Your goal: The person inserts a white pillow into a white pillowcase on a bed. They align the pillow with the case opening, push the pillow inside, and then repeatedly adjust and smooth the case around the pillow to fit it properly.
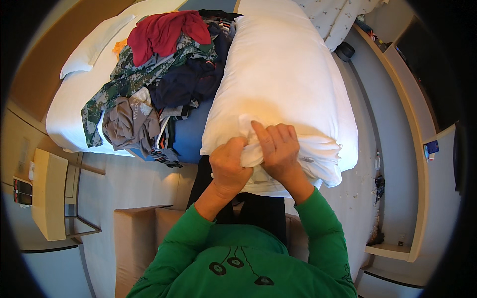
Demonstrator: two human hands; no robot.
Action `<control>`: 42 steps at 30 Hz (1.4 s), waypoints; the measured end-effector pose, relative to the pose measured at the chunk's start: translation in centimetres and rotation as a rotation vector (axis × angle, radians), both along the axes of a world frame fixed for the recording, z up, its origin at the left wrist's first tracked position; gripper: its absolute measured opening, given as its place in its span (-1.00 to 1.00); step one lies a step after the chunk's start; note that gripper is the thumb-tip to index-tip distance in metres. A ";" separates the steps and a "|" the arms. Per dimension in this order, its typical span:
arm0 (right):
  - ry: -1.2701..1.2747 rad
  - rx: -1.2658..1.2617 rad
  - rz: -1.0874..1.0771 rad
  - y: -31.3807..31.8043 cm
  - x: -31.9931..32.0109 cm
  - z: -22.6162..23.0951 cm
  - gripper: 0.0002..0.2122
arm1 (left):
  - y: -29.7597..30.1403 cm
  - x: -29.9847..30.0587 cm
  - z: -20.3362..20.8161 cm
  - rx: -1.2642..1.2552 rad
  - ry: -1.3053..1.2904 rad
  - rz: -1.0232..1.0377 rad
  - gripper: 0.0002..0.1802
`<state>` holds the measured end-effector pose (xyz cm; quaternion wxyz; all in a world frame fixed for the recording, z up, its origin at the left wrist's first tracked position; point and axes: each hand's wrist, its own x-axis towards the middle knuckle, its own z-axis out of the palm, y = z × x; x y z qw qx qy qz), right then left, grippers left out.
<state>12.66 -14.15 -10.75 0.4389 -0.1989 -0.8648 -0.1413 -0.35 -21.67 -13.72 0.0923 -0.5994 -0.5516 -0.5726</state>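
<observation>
A thick white quilt (280, 64), long and puffed up, lies along the right part of the bed. At its near end the white cloth is gathered into loose folds (318, 154). My left hand (229, 166) is closed in a fist round a twist of this cloth. Close beside it, my right hand (279, 151) grips the same bunched cloth, its index finger reaching forward over the top. Whether a tie or a corner lies inside the grip is hidden by my fingers.
Left of the quilt is a heap of clothes: a red garment (166, 32), a camouflage jacket (134, 72), a dark navy one (186, 84) and a brown top (129, 124). A white pillow (97, 47) lies beyond. A brown seat (136, 236) is below; a shelf (420, 164) runs along the right wall.
</observation>
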 end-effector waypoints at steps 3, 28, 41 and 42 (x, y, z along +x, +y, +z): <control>0.002 0.012 0.000 0.7 0.0 -0.1 -0.58 | -0.9 1.0 -0.3 -0.040 -0.018 -0.053 -0.67; -0.090 -0.159 0.226 0.8 -0.1 -1.1 -0.71 | -3.6 -1.2 -3.1 -0.310 -0.223 -0.151 -0.52; -0.099 -0.231 0.287 1.0 0.0 -0.4 -0.68 | 0.0 -9.1 -9.4 -0.478 -1.106 -0.456 -0.70; -0.101 -0.241 0.292 1.1 0.2 -0.4 -0.68 | 0.3 -8.8 -8.8 -0.385 -1.122 -0.505 -0.75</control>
